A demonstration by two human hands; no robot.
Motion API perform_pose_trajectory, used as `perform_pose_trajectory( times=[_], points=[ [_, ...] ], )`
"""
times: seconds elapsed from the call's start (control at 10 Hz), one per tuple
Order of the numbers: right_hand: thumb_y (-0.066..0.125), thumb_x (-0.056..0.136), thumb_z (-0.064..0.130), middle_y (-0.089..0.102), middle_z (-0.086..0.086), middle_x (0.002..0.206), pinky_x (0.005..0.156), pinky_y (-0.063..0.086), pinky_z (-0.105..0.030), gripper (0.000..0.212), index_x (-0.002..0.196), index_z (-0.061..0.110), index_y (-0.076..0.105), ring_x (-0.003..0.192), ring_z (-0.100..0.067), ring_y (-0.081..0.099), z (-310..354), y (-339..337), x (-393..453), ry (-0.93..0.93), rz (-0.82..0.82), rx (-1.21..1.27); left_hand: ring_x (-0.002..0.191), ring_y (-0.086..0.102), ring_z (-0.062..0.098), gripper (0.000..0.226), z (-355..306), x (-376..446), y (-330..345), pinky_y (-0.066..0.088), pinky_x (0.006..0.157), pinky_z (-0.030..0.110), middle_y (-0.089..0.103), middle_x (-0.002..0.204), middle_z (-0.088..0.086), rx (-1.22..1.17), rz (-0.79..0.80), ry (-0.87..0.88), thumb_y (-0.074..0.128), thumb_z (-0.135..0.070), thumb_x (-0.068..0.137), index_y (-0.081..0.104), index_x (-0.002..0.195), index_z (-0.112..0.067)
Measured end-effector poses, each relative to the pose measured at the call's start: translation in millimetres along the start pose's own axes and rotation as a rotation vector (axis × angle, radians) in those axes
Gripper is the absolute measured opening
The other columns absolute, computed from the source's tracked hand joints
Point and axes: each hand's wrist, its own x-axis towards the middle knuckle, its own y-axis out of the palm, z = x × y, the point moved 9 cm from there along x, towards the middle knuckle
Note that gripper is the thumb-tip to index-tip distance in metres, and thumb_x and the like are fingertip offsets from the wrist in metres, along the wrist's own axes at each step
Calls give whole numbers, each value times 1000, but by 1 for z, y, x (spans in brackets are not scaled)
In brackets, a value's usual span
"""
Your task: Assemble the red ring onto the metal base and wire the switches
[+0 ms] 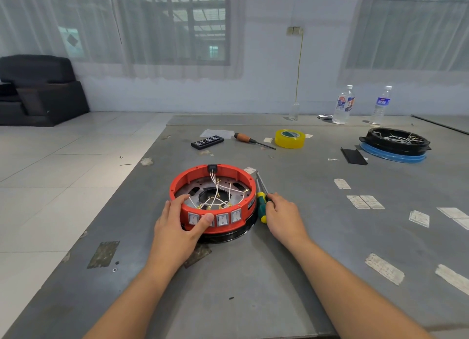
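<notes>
While the left hand (177,224) grips the red ring (212,199) to steady it near the tabletop's (279,275) left edge, the right hand (281,215) closes round the screwdriver (262,206), likely for fastening.

I am seeing the near part of the grey metal table (241,283) lying bare between my two forearms, so a hand is finding free passage there right up to the red plastic ring (177,184), which is blocking the middle. To the ring's right, the green and yellow screwdriver (261,206) is lying just beside it and narrowing that side. Farther back, the wooden-handled screwdriver (247,139), the yellow tape roll (289,139) and the black remote (207,142) are standing well apart, leaving gaps between them.
</notes>
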Motion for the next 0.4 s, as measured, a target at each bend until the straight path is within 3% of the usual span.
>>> perform_pose_trajectory(
  times=[0.1, 0.2, 0.3, 0.4],
  points=[
    [34, 106, 16, 63, -7, 111, 96, 39, -38, 32, 114, 10, 64, 101, -27, 56, 10, 0, -5, -59, -23, -114, 153, 33, 31, 99, -3, -2, 0, 39, 118, 59, 29, 169, 2, 3, 12, 6, 54, -90, 68, 27, 155, -48],
    [34, 107, 19, 63, -7, 129, 106, 37, -38, 37, 130, 12, 62, 119, -28, 56, 8, -2, -6, -42, -32, -86, 159, 21, 28, 100, -6, -6, -1, 32, 123, 58, 19, 174, -1, 11, 15, 16, 53, -89, 71, 20, 158, -51],
    [36, 107, 20, 61, -8, 138, 111, 37, -39, 38, 135, 11, 59, 128, -28, 53, 6, -2, -5, -29, -35, -46, 159, 20, 24, 96, -2, -6, -5, 30, 125, 55, 19, 174, -3, -34, -5, 6, 55, -86, 75, 19, 158, -53],
    [40, 106, 23, 65, -6, 128, 106, 42, -38, 34, 129, 13, 62, 121, -26, 58, 2, -2, -2, -15, -75, 5, 156, 28, 20, 93, -2, -9, -11, 33, 124, 52, 26, 171, -4, -84, -69, 17, 55, -82, 78, 25, 158, -47]
  ],
)
